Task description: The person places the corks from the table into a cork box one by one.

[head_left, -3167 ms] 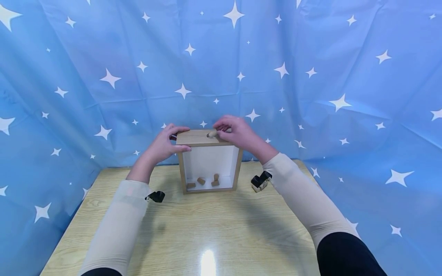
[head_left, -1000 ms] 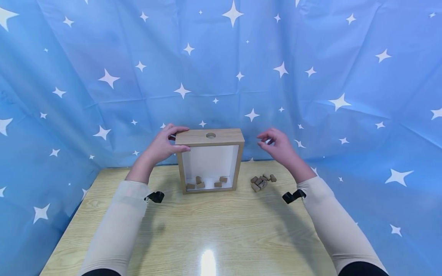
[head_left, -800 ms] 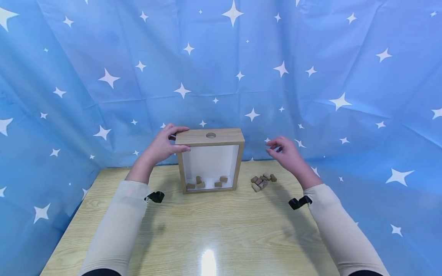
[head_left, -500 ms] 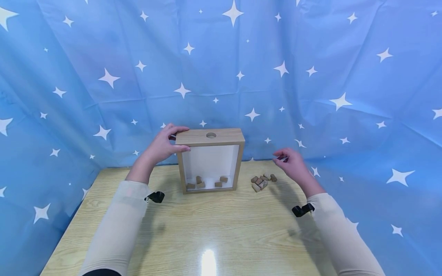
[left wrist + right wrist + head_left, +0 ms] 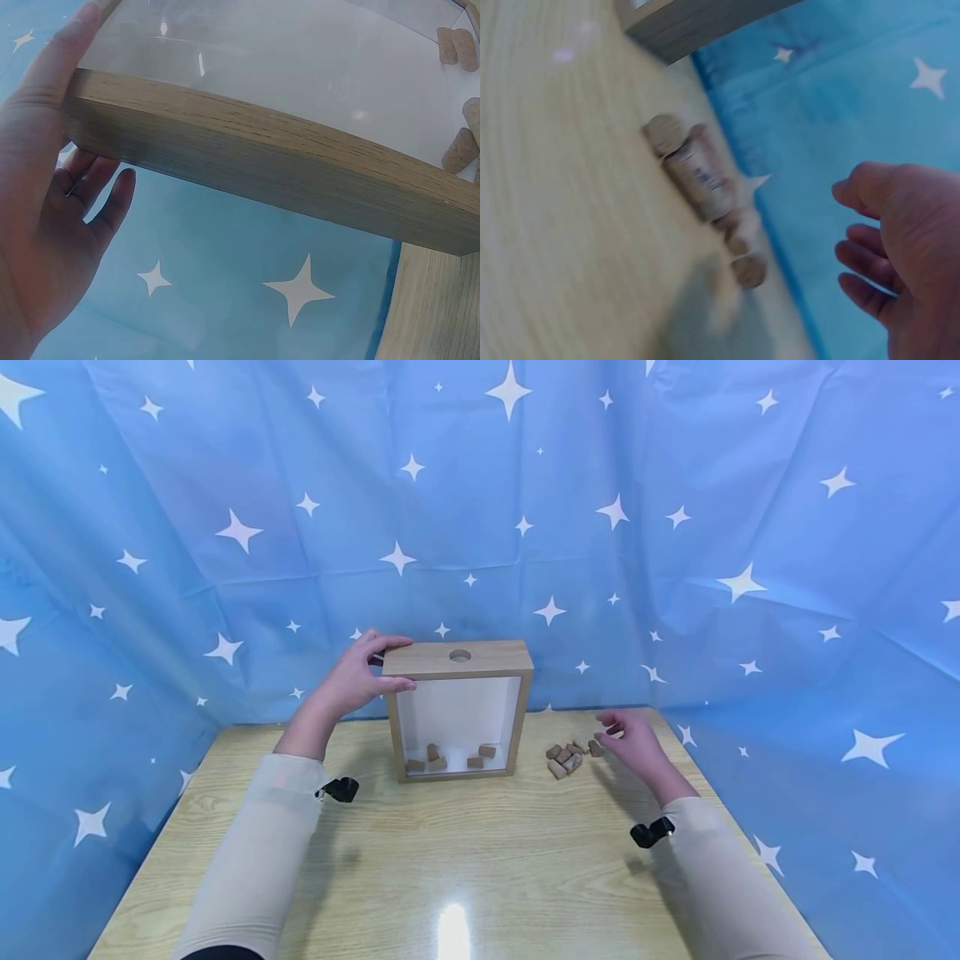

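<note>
A wooden box [image 5: 457,662] with a clear front and a round hole [image 5: 460,656] in its top stands upright on the table. My left hand [image 5: 358,675] grips its upper left corner, thumb on the front edge and fingers over the top. Inside, several corks [image 5: 437,763] lie on the box floor; some also show through the pane in the left wrist view. To the right of the box, a small pile of wine corks [image 5: 566,757] lies on the table. Above the right end of the pile hovers my right hand [image 5: 634,743], fingers loosely bent, with nothing between them.
The wood-grain table [image 5: 420,860] ends at the back and both sides against a blue curtain [image 5: 465,485] with white stars. A black wrist camera [image 5: 651,832] hangs under the right forearm, another under the left.
A cork pinched by my right hand at the hole has gone into the box. The right hand has since moved right and down towards the pile. My left hand keeps its place.
</note>
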`<state>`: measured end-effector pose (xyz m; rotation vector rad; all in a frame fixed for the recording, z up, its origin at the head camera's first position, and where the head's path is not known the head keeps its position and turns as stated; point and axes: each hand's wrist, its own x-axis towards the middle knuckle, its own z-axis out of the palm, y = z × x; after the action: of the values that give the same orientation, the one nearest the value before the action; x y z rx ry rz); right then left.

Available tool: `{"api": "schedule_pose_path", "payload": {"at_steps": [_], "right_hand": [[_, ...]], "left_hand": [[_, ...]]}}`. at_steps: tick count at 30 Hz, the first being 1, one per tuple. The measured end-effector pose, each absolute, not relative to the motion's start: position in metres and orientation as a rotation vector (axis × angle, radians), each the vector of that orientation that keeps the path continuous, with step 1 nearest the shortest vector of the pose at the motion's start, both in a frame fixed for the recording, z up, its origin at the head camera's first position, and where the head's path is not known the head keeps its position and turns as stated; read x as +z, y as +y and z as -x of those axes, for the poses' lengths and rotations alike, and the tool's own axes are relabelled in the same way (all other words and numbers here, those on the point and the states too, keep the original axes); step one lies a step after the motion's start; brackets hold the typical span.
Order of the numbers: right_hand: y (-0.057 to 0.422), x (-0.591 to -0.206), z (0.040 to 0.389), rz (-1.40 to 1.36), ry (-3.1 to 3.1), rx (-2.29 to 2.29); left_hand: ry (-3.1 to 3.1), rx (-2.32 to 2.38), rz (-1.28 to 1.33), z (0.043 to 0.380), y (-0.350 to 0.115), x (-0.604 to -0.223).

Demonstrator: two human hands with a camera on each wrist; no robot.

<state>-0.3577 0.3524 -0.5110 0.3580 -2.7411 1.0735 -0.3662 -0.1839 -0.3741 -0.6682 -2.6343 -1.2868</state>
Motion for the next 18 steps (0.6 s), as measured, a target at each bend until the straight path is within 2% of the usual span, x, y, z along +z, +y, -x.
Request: {"api": "schedule_pose_path", "payload": {"at_steps": [9, 18], "right_hand": [[0.355, -0.543, 0.357, -0.288, -2.794, 1.101], [0.351, -0.559, 0.36, -0.265, -2.815, 1.116]], "left_hand": [[-2.632, -1.293, 0.666, 0.367, -0.184, -0.375], [-2.632, -1.309, 0.663, 0.367, -0.184, -0.376]]}}
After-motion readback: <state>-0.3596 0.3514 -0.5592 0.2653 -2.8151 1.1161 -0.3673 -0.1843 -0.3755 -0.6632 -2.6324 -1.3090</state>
